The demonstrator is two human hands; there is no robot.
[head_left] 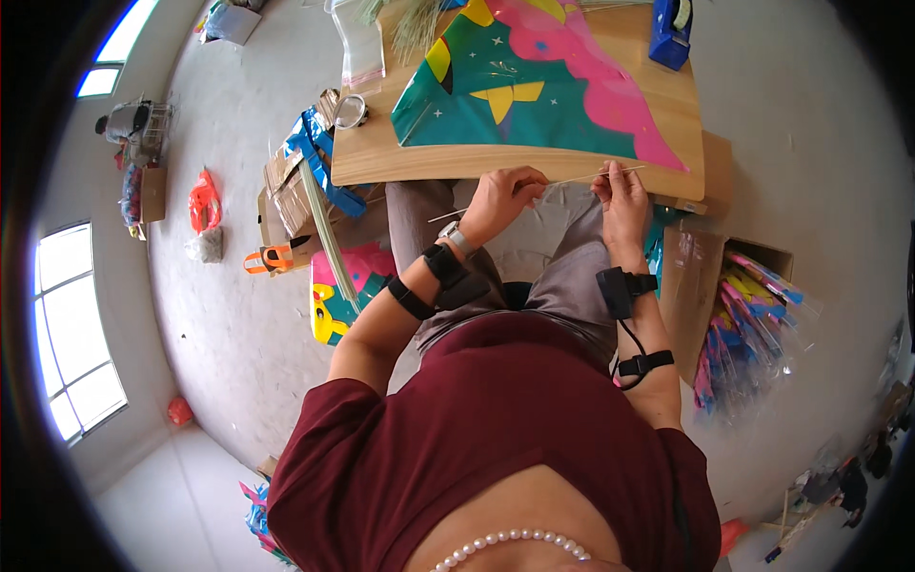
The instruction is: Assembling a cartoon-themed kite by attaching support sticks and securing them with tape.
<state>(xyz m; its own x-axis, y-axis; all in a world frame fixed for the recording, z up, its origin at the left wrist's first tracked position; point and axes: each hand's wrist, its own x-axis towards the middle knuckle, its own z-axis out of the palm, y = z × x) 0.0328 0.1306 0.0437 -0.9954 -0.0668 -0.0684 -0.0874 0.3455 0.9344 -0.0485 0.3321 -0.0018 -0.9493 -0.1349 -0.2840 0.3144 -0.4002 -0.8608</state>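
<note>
Just past the table's near edge, my two hands hold a thin pale stick (576,179) slantwise above my lap. My left hand (505,198) pinches it near the middle, and one end of the stick shows past the wrist. My right hand (623,198) has thumb and fingertips closed on it toward the other end. Beyond them a triangular printed sheet (562,131), teal, pink and yellow, lies flat on the wooden table (457,164). Its lower edge is close to my fingers, and a thin stick seems to lie along its left side.
A blue tape dispenser (670,38) sits at the table's far right, a tape roll (351,112) at the left edge. Thin sticks (412,30) lie at the back. Left of my legs a stick bundle (329,234) leans; on the right stands a carton (688,286) of wrapped colourful pieces.
</note>
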